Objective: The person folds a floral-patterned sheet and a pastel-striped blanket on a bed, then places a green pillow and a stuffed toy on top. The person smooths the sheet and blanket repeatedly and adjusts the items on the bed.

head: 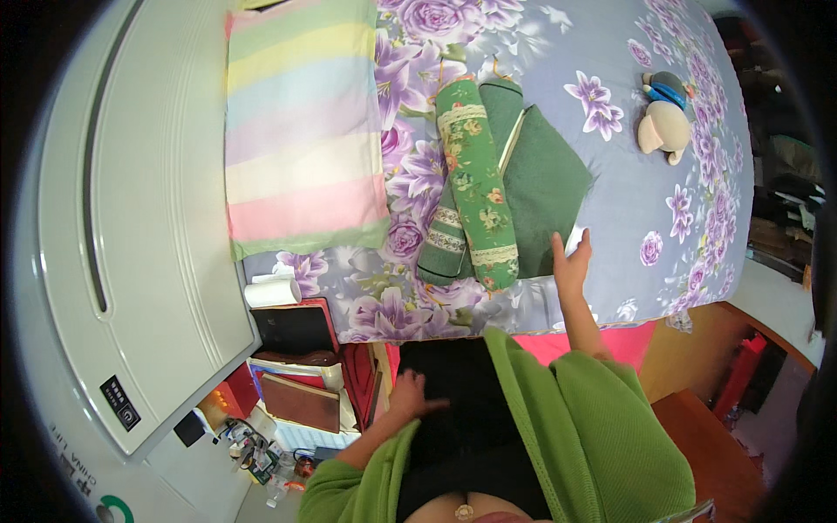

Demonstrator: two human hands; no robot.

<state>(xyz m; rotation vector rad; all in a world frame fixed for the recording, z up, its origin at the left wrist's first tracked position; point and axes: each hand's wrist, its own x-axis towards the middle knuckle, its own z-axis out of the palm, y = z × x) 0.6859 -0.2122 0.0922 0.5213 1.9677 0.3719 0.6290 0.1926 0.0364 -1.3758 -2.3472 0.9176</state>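
Note:
On the bed lies a dark green square cushion or folded cloth (546, 189). A green flowered bolster (477, 176) with lace bands rests diagonally beside it, across a darker green bolster (444, 238) with patterned bands. My right hand (572, 265) is at the square piece's lower right corner, thumb and fingers spread; whether it touches the fabric is unclear. Between the fingers shows something white, too small to make out. My left hand (413, 395) hangs before my body, below the bed's edge, fingers apart and holding nothing.
A flowered sheet (614, 189) covers the bed. Left of the bolsters lies a striped pastel cloth (304, 144); a plush toy (666, 121) lies at right. A large white appliance (157, 163) borders the bed, near a paper roll (273, 291) and several books (301, 399).

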